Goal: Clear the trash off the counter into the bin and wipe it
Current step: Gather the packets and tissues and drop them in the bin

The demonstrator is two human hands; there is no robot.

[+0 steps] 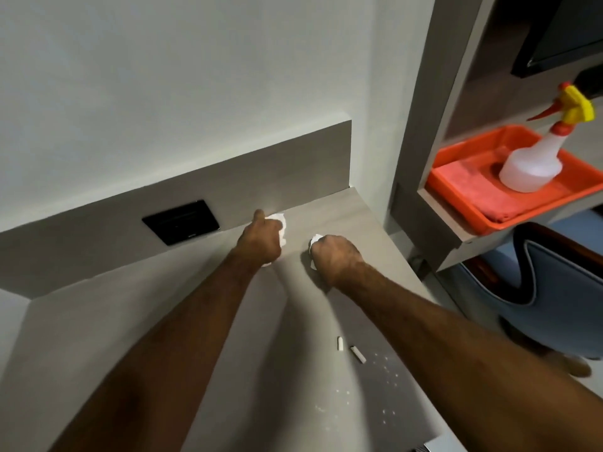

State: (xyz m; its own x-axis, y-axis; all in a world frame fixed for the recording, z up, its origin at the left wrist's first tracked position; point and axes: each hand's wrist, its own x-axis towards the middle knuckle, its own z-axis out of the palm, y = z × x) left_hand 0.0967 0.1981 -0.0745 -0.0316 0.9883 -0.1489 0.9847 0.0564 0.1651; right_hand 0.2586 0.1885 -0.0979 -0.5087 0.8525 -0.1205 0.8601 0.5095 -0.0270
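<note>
Just left of the left hand, a black socket plate (181, 220) sits in the grey upstand, and the left hand (259, 240) itself is clenched around a crumpled white tissue (281, 226) that pokes out past its knuckles toward the back of the counter (163, 321). Just right of it, close but apart, the right hand (332, 256) is closed on a second white wad (315, 239), pressed low against the counter surface. The step in hand looks like gathering the paper scraps; to do it well, each fist should close fully so no loose corner trails, then lift straight up rather than drag, so the crumbs nearer the body are not scattered. Between the forearms and nearer the body than both hands lie two short white sticks: the left stick (340, 343) has its long axis running almost straight away from the person, the right stick (358, 354) lies slanted, its far end pointing toward the left hand. Right of them, under the right forearm, white crumbs (386, 370) speckle the counter. Well right of the right hand, on a shelf, an orange tray (456, 177) holds a folded pink cloth (486, 197) and an upright spray bottle (535, 161), its nozzle pointing left. The bin is not in view.
</note>
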